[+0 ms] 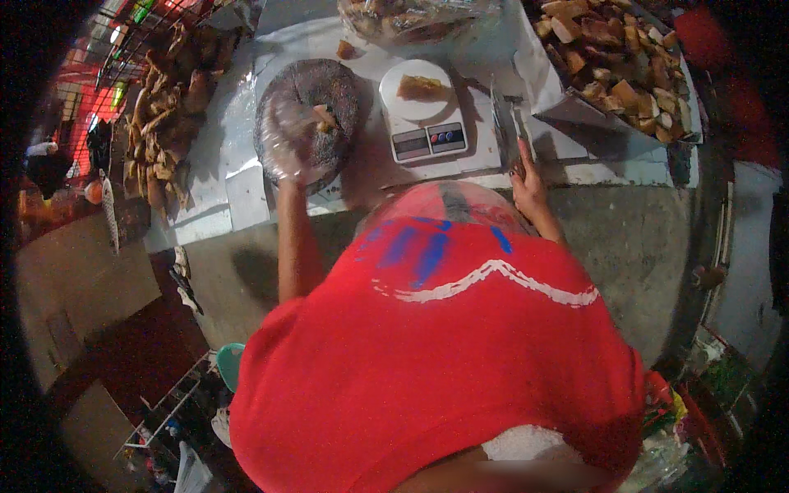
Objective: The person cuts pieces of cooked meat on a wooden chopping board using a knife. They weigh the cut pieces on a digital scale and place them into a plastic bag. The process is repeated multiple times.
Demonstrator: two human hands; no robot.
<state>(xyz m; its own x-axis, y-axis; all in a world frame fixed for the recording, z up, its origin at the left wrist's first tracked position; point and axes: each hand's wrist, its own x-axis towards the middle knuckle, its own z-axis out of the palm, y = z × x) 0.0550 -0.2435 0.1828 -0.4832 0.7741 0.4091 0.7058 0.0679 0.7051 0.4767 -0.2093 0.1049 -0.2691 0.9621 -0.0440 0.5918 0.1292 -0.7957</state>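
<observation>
My left hand (289,148) is inside a clear plastic bag and rests over a dark, round chopping block (339,86). The plastic and its glare hide the fingers. A small brownish piece of food (325,120) lies on the block beside the bag. My right hand (530,193) is closed around the handle of a long metal tool (519,123), which looks like a knife, at the table's front edge. Between my hands stands a white kitchen scale (395,111) with a chunk of browned meat (423,88) on its round plate.
A box (542,78) heaped with browned meat chunks (629,78) stands at the far right. Plastic-wrapped food (415,18) lies at the back. More cooked pieces (164,107) are piled at the left, near a wire grid (107,49). A small chunk (345,49) sits behind the block.
</observation>
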